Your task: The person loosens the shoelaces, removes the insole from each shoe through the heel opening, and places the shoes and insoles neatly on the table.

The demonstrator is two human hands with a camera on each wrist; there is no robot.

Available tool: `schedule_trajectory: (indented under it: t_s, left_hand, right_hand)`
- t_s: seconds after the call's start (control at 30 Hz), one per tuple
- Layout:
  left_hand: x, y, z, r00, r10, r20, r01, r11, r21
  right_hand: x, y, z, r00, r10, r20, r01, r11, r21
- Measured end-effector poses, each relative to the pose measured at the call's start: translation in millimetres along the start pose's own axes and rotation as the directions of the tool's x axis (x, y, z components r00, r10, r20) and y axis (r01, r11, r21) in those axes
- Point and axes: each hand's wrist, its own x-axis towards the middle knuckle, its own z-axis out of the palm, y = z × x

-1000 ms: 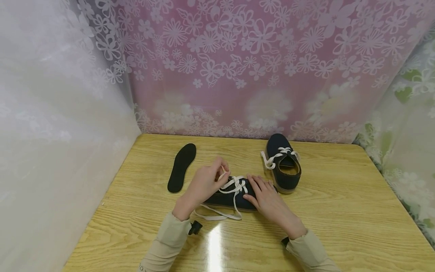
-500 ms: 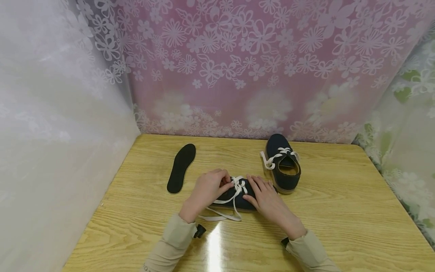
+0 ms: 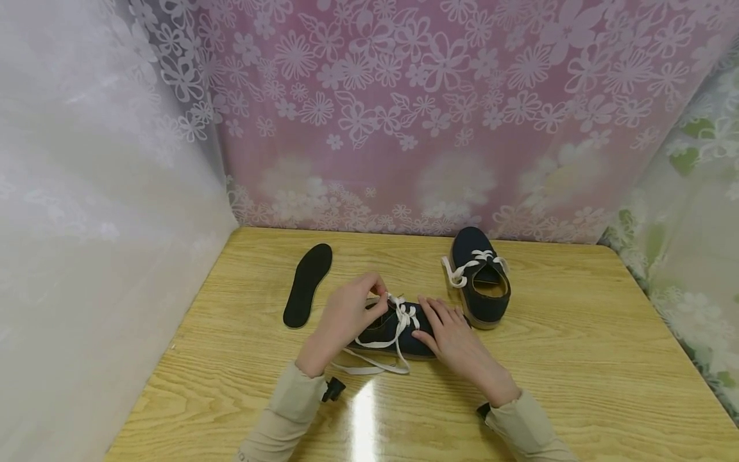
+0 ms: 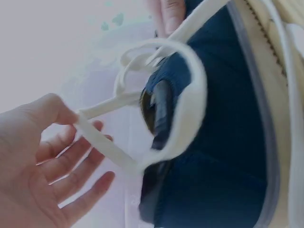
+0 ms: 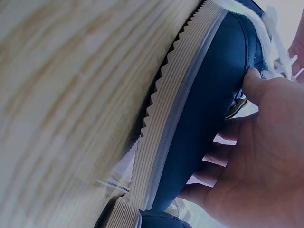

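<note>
A navy sneaker with white laces lies on its sole across the table, toe to the right. My left hand, above its opening, pinches a white shoelace between thumb and index finger. In the left wrist view that lace makes a loose loop in front of the shoe's side, and the other fingers spread below. My right hand holds the toe, thumb on the near side and fingers over the far side, as the right wrist view also shows. Another lace length trails onto the table on the near side.
A second navy sneaker with tied white laces stands at the back right, close beyond the right fingers. A black insole lies at the back left. The wooden table ends at a pink floral curtain.
The left hand dipped to the eyelets, then rose back up and left with the shoelace pinched. More of the shoe's opening shows. The right hand has stayed on the toe.
</note>
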Motion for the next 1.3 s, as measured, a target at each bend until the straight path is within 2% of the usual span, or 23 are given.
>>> schedule_trajectory:
  t_s: [0.13, 0.37, 0.53, 0.63, 0.7, 0.8, 0.87, 0.97, 1.13, 1.3]
  left_hand:
    - [2.2, -0.9, -7.9, 0.997, 0.016, -0.07, -0.021, 0.997, -0.072]
    - [4.5, 0.2, -10.5, 0.989, 0.114, -0.089, -0.13, 0.972, -0.195]
    - [5.0, 3.7, -11.5, 0.98, 0.122, -0.156, -0.163, 0.946, -0.281]
    - [5.3, 5.3, -12.1, 0.975, 0.123, -0.187, -0.171, 0.948, -0.268]
    - [5.6, 4.9, -10.6, 0.983, 0.109, -0.15, -0.141, 0.964, -0.224]
    - [5.1, 4.4, -7.0, 0.997, 0.071, -0.033, -0.075, 0.986, -0.146]
    - [3.9, 4.1, -4.3, 0.998, 0.043, 0.052, -0.037, 0.994, -0.106]
    - [1.9, 4.3, -0.2, 0.992, 0.016, 0.129, -0.008, 0.998, -0.067]
    - [-1.0, 4.2, 8.5, 0.978, -0.044, 0.203, 0.041, 0.999, 0.023]
    - [-3.2, 5.2, 15.5, 0.976, -0.084, 0.201, 0.069, 0.994, 0.082]
  right_hand:
    - [0.4, 0.2, -0.1, 1.0, -0.004, -0.012, 0.004, 1.0, 0.0]
    - [0.5, 1.7, 0.5, 1.0, -0.006, -0.014, 0.006, 1.0, -0.004]
    - [0.8, 2.2, 0.3, 1.0, -0.004, -0.013, 0.004, 1.0, 0.002]
    - [1.1, 2.3, 0.2, 1.0, -0.004, -0.013, 0.004, 1.0, 0.002]
    - [1.2, 2.3, 0.1, 1.0, -0.005, -0.014, 0.005, 1.0, 0.001]
    - [1.4, 2.1, 0.2, 1.0, -0.005, -0.01, 0.005, 1.0, -0.004]
    - [1.3, 2.2, 0.1, 1.0, -0.004, -0.006, 0.004, 1.0, -0.007]
    - [1.0, 2.2, 0.2, 1.0, -0.003, 0.0, 0.003, 1.0, -0.007]
    - [0.6, 2.1, 0.4, 1.0, -0.006, 0.001, 0.006, 1.0, 0.0]
    - [1.1, 0.7, -0.2, 1.0, -0.004, 0.002, 0.004, 1.0, -0.002]
